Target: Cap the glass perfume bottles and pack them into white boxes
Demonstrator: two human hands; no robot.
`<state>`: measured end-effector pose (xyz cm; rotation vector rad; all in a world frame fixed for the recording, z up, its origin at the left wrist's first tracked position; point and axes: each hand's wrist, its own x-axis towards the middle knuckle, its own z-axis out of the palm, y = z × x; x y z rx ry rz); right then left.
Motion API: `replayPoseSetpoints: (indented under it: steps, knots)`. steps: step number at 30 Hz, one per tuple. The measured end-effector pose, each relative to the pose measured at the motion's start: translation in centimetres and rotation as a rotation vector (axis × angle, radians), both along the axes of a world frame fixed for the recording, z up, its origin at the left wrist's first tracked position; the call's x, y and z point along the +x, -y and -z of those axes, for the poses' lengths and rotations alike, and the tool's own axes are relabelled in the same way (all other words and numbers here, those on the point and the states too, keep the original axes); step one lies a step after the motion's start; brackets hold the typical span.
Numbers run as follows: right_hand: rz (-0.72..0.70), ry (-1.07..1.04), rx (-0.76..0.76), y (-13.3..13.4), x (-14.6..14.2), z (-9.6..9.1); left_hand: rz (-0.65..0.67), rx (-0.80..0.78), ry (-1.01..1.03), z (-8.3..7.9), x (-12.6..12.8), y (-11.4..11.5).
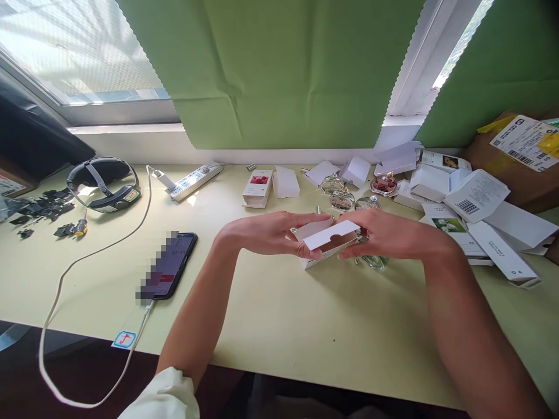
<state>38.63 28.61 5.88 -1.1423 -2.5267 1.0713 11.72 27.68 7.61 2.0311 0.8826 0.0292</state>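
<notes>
L hand (273, 233) & R hand (386, 233) near e/o — fingers (311, 219) pointing inward, wrists (229, 235) bent, forearms (207, 305) stretched fwd.

The held box (325, 235) is thin white card, smooth and matt, as are the other boxes (476, 195). The bottles (342, 201) are shiny, see-through glass with metallic-looking necks. The table (279, 326) is smooth with a soft sheen. The blind (279, 75) looks like matt, creased cloth. The carton (483, 166) is dull brown cardboard with a paper label (517, 139). The phone (174, 265) has a dark, glassy screen; the cable (42, 349) and strip (196, 183) are smooth white plastic. The sleeve (163, 398) is soft white cloth.
</notes>
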Motion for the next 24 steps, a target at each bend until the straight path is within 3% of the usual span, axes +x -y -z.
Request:
replayPoseSetpoints:
  steps: [4, 13, 24]
  knots:
    - [-0.089, 0.093, -0.152, 0.7, 0.2, -1.6, 0.065, 0.030, -0.006, -0.6, 0.3, 0.5]
    - [-0.145, 0.029, -0.047, 1.9, 0.1, -2.8, 0.073, 0.195, -0.120, -1.3, 1.1, 1.9]
    - [-0.151, 0.063, -0.032, 2.6, -0.4, -3.0, 0.148, 0.243, -0.100, -1.2, 0.9, 2.0]
